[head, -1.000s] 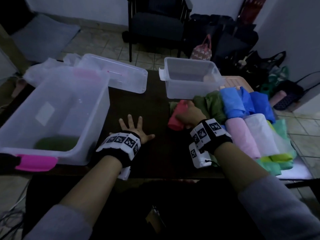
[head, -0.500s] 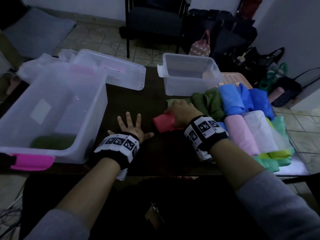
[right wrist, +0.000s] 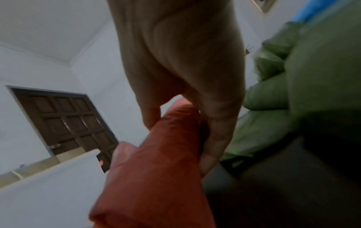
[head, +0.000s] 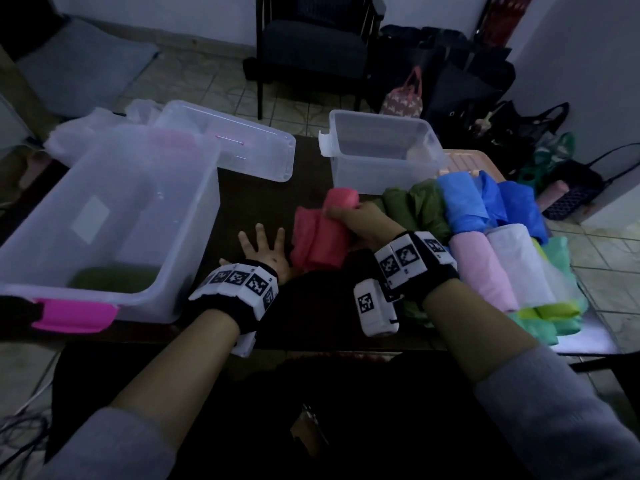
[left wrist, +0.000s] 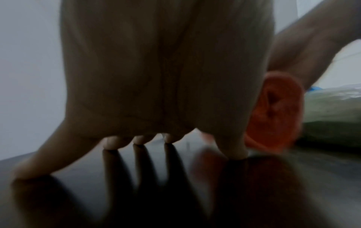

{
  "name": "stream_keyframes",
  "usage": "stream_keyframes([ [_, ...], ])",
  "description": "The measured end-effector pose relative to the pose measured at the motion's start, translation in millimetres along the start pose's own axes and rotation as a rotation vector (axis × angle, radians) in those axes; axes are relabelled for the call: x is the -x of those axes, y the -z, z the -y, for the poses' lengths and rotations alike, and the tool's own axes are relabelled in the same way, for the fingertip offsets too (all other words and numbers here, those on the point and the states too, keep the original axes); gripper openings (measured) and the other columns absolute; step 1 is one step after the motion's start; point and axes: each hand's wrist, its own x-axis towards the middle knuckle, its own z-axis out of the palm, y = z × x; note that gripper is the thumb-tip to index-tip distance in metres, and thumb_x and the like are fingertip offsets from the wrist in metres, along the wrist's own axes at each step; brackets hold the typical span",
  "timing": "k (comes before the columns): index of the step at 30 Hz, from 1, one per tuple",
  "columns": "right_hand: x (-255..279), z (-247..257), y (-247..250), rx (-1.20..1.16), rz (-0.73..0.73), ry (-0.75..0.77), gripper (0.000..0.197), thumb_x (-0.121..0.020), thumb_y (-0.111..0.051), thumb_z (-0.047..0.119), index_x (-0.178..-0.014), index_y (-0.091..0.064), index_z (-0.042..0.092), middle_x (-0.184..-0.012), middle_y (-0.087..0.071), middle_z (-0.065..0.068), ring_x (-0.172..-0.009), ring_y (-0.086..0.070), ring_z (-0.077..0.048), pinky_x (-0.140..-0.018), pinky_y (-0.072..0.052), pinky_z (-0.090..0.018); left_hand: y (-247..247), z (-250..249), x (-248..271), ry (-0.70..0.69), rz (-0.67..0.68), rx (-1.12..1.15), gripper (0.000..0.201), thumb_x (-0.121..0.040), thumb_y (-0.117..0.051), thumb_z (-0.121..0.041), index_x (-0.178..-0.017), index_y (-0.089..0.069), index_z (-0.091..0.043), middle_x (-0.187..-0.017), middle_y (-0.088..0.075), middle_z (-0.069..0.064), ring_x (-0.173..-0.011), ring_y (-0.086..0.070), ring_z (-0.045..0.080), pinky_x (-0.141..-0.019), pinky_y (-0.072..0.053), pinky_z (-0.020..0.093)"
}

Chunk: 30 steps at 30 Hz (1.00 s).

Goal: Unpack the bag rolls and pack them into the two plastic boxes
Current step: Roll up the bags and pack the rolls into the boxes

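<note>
My right hand [head: 353, 220] grips a red bag roll [head: 322, 233] at its far end and holds it just above the dark table [head: 263, 199], between the two boxes. In the right wrist view the fingers [right wrist: 215, 135] curl round the red roll [right wrist: 156, 162]. My left hand [head: 263, 249] lies flat on the table with fingers spread, its right side next to the red roll [left wrist: 273, 114]. The large clear box [head: 114, 216] with a pink latch stands at left with a green roll [head: 107, 278] inside. The small clear box [head: 384, 150] stands behind the roll pile.
A pile of green [head: 419, 206], blue [head: 485, 202], pink [head: 481, 268] and white [head: 519, 261] rolls covers the table's right side. A clear lid [head: 235, 140] lies behind the large box. A chair [head: 311, 46] and bags stand on the floor beyond.
My right hand has pulled the red roll out of the pile, leftward and up, toward my left hand. The left hand has stayed flat on the table.
</note>
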Motion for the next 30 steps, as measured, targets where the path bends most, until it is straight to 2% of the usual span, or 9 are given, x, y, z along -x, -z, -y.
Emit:
stream_keyframes([
  [2,0.6,-10.7,-3.5,0.033,-0.027,-0.066,0.059,-0.086,-0.064,0.033,-0.133,-0.044,0.003,-0.129,-0.053,-0.017,-0.110,-0.056,-0.030,-0.074,-0.053,-0.037,2.1,1.6,-2.4,-0.008,0.019,0.004,0.094,-0.083,-0.049,-0.065,-0.147,0.014,-0.036,-0.153,0.029,0.001,-0.141,0.022,0.034,-0.106,-0.008,0.069],
  [6,3.0,-30.9,-6.5,0.535,-0.210,0.018,0.076,-0.087,-0.055,0.053,-0.134,-0.037,-0.004,-0.135,-0.043,-0.022,-0.124,-0.043,-0.036,-0.103,-0.035,-0.040,5.0,5.4,-4.6,-0.037,0.032,0.003,0.093,-0.084,-0.051,-0.060,-0.148,0.012,-0.034,-0.154,0.028,0.003,-0.141,0.021,0.036,-0.108,-0.010,0.069],
  [11,21.8,-28.0,-6.0,0.787,-0.446,0.288,0.053,-0.088,-0.058,0.039,-0.123,-0.041,0.002,-0.127,-0.041,-0.016,-0.119,-0.041,-0.035,-0.093,-0.040,-0.042,21.0,10.3,-6.3,-0.087,0.016,0.057,0.062,-0.097,-0.041,-0.040,-0.150,-0.013,-0.024,-0.158,0.004,0.012,-0.143,0.002,0.040,-0.115,-0.015,0.055],
  [14,16.3,-29.1,-4.7,0.774,-0.325,0.402,0.024,-0.093,-0.046,0.016,-0.112,-0.056,0.006,-0.115,-0.050,-0.018,-0.112,-0.046,-0.034,-0.090,-0.040,-0.037,27.4,7.3,-7.4,-0.153,-0.042,0.154,0.062,-0.094,-0.039,-0.051,-0.144,-0.033,-0.014,-0.148,-0.032,0.014,-0.134,-0.034,0.033,-0.108,-0.033,0.042],
  [17,10.7,-31.5,-4.6,0.841,-0.184,0.508,0.028,-0.091,-0.044,0.007,-0.106,-0.066,0.015,-0.109,-0.053,-0.015,-0.108,-0.047,-0.032,-0.090,-0.034,-0.031,22.3,-6.0,-4.0,-0.216,0.008,0.253,0.072,-0.083,-0.049,-0.064,-0.128,-0.051,-0.009,-0.122,-0.057,0.012,-0.107,-0.057,0.026,-0.084,-0.046,0.032],
  [19,11.1,-29.5,-2.8,0.935,-0.113,0.558,0.031,-0.092,-0.042,0.007,-0.109,-0.067,0.017,-0.112,-0.053,-0.013,-0.109,-0.046,-0.032,-0.092,-0.030,-0.030,15.9,-14.7,-4.3,-0.222,0.001,0.248,0.056,-0.085,-0.056,-0.052,-0.119,-0.057,-0.007,-0.112,-0.061,0.012,-0.098,-0.061,0.026,-0.076,-0.049,0.031],
  [23,26.1,-23.8,5.9,1.241,-0.048,0.583,0.037,-0.098,-0.035,0.016,-0.129,-0.054,0.025,-0.128,-0.041,-0.009,-0.121,-0.036,-0.029,-0.097,-0.034,-0.038,10.4,-20.5,-6.3,-0.177,-0.080,0.314,0.032,-0.093,-0.047,-0.023,-0.113,-0.062,-0.003,-0.115,-0.062,0.017,-0.101,-0.061,0.032,-0.083,-0.050,0.034],
  [26,34.2,-21.0,13.6,1.418,0.013,0.678,0.045,-0.090,-0.050,0.017,-0.134,-0.045,0.027,-0.139,-0.038,0.000,-0.127,-0.033,-0.024,-0.099,-0.030,-0.038,17.1,-16.0,-8.2,-0.166,-0.147,0.386,0.033,-0.096,-0.041,-0.019,-0.113,-0.061,0.001,-0.115,-0.061,0.021,-0.101,-0.060,0.034,-0.077,-0.046,0.033],
  [30,38.2,-22.3,9.2,1.400,0.122,0.692,0.059,-0.081,-0.060,0.025,-0.136,-0.038,0.025,-0.131,-0.043,0.003,-0.121,-0.038,-0.023,-0.098,-0.030,-0.037,36.8,-9.5,-6.2,-0.129,-0.282,0.477,0.037,-0.097,-0.044,-0.030,-0.111,-0.063,-0.001,-0.115,-0.062,0.018,-0.096,-0.060,0.030,-0.075,-0.042,0.030],
])
